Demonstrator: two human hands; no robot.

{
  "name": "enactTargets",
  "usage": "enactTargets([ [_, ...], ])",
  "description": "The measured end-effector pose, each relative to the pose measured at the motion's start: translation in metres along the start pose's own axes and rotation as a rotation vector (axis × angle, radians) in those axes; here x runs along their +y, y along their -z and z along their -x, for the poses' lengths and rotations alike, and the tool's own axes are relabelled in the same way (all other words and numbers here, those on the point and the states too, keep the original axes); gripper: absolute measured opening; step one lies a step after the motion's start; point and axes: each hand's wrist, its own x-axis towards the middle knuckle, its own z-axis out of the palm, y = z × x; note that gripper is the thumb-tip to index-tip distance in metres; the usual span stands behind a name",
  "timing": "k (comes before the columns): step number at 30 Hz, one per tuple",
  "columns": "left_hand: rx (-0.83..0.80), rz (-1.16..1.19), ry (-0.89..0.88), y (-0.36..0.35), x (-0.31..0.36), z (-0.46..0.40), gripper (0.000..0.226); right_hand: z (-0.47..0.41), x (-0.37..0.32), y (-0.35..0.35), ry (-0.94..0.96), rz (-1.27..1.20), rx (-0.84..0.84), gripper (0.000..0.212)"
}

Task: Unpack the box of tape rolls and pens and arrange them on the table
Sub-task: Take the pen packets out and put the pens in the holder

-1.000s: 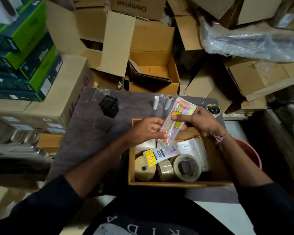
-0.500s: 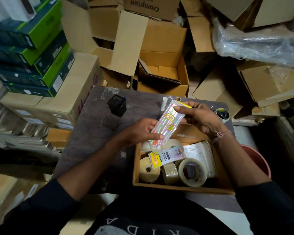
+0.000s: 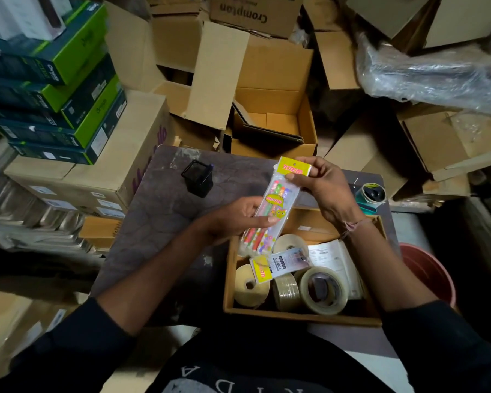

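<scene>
Pen pack (image 3: 271, 211) pinched both hands, above box (image 3: 295, 317) far edge.

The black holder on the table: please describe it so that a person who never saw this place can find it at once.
Start from the dark table in front of the person, beyond the open cardboard box of tape rolls. Near the table's far left part stands a small black square holder, alone, apart from both hands. It is the only black, open-topped thing on that bare side.
</scene>
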Motion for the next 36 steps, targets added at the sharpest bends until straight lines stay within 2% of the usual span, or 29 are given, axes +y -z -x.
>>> enactTargets([
  [2,0.072,0.075,-0.017,-0.002,0.001,-0.002,0.027,-0.001,-0.001,-0.004,0.008,0.013,0.075,0.043],
  [5,0.35,0.267,-0.013,0.004,-0.002,-0.012,0.03,0.008,0.001,-0.008,-0.005,0.019,0.171,0.035],
  [7,0.468,0.433,-0.019,0.012,-0.003,-0.017,0.039,0.021,0.007,-0.011,-0.024,0.008,0.153,0.029],
  [10,0.56,0.559,-0.056,0.021,-0.005,-0.02,0.046,0.041,0.022,-0.018,-0.025,0.064,0.068,0.021],
  [16,0.603,0.608,-0.107,0.02,-0.005,-0.015,0.041,0.053,0.045,-0.035,-0.063,-0.079,-0.01,0.021],
  [18,0.629,0.599,-0.118,0.021,-0.007,-0.013,0.043,0.056,0.044,-0.038,-0.069,-0.154,-0.01,0.026],
  [21,0.616,0.595,-0.132,0.02,-0.007,-0.009,0.047,0.058,0.04,-0.04,-0.038,-0.216,-0.104,0.034],
  [23,0.614,0.606,-0.134,0.019,-0.005,-0.006,0.04,0.059,0.04,-0.042,0.02,-0.146,-0.123,0.031],
  [28,0.645,0.679,-0.125,0.015,-0.003,-0.002,0.022,0.058,0.039,-0.046,0.317,0.116,-0.014,0.025],
  [33,0.647,0.708,-0.093,0.007,-0.004,-0.002,0.014,0.055,0.043,-0.053,0.415,0.241,0.015,0.028],
  [36,0.649,0.725,-0.081,0.003,-0.004,-0.001,0.021,0.051,0.046,-0.056,0.352,0.144,0.015,0.033],
])
